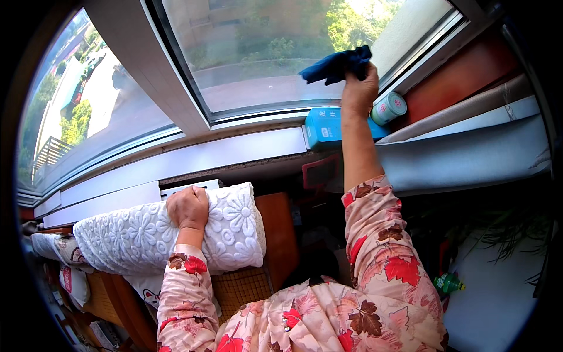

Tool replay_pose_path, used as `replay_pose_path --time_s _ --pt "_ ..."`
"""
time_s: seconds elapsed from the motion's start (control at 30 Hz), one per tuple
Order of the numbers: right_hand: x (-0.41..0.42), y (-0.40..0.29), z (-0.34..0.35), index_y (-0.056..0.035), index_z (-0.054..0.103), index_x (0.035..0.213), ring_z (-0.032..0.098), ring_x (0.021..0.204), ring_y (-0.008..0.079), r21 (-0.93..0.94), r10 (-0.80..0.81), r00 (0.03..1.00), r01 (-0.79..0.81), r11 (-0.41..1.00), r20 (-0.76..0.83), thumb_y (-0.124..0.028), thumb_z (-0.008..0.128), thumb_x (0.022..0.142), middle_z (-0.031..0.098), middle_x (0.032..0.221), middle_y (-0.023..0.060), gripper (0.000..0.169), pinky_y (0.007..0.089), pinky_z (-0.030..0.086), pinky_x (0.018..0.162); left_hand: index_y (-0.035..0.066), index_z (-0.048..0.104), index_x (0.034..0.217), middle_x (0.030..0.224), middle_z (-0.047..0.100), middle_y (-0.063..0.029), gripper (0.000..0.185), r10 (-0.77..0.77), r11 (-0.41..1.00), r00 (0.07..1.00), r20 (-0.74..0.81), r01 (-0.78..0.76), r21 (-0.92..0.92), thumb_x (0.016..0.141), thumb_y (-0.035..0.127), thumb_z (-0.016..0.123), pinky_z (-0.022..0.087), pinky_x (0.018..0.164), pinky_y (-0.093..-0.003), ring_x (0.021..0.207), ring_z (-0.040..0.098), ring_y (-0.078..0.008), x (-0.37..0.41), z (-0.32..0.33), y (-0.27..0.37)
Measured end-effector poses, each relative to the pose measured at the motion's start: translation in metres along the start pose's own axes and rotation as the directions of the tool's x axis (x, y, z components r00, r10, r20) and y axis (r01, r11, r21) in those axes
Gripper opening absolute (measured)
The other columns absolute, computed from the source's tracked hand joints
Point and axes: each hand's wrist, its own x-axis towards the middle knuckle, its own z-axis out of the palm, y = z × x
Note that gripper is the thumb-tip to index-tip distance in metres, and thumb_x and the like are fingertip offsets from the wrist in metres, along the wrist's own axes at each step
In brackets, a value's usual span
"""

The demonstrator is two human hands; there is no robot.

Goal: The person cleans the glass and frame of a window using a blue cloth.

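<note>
A dark blue cloth (336, 66) is bunched in my right hand (361, 90), raised in front of the lower right part of a window pane (264, 57). Whether the cloth touches the glass cannot be told. My left hand (188, 207) is closed in a fist and rests on a white, flower-patterned padded cover (237, 220) along the top of a seat back; whether it grips the fabric is not clear. Below my right hand, a blue box (323, 127) stands on the sill, with a pale green canister (389, 108) beside it.
A white window post (145, 57) divides the panes. White sill boards (237, 147) run below them. At the right hang a rolled beige fabric (466, 105) and a light blue sheet (462, 154). A green bottle (447, 283) lies low at right, near dark plant leaves (506, 233).
</note>
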Motion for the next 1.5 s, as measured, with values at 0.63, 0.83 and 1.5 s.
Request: replay_pose_path --time_s 0.63,0.83,1.5 --pt "0.134 -0.079 -0.074 0.0021 0.049 0.133 0.062 0.109 0.0372 -0.13 -0.32 0.94 0.305 0.944 -0.118 -0.012 0.062 0.092 0.056 0.126 0.027 0.046 0.0396 0.051 0.095 0.005 0.067 0.063 0.067 0.066 -0.0165 0.033 0.018 1.0 1.0 -0.005 -0.018 0.003 0.085 0.026 0.052 0.048 0.075 -0.0463 0.068 0.064 -0.0352 0.0 0.003 -0.005" --pt "0.146 -0.02 -0.03 0.0004 0.05 0.126 0.053 0.117 0.0408 -0.37 -0.713 0.664 0.619 0.692 -0.224 -0.007 0.049 0.097 0.051 0.128 0.0249 0.03 0.0475 0.044 0.1 0.006 0.066 0.062 0.066 0.066 -0.0152 0.033 0.034 0.999 0.999 -0.032 -0.034 0.002 0.084 0.025 0.052 0.048 0.076 -0.0458 0.067 0.064 -0.0339 0.0 0.002 -0.004" --pt "-0.033 0.009 0.066 0.0034 0.043 0.13 0.061 0.109 0.0293 0.241 0.725 0.675 -0.687 0.686 -0.138 -0.005 0.039 0.096 0.054 0.13 0.0198 0.035 0.0389 0.052 0.088 0.009 0.067 0.057 0.063 0.067 -0.0098 0.035 0.044 0.997 0.995 -0.09 -0.049 -0.053 0.082 0.028 0.051 0.048 0.074 -0.041 0.063 0.064 -0.0308 0.0 -0.004 0.003"
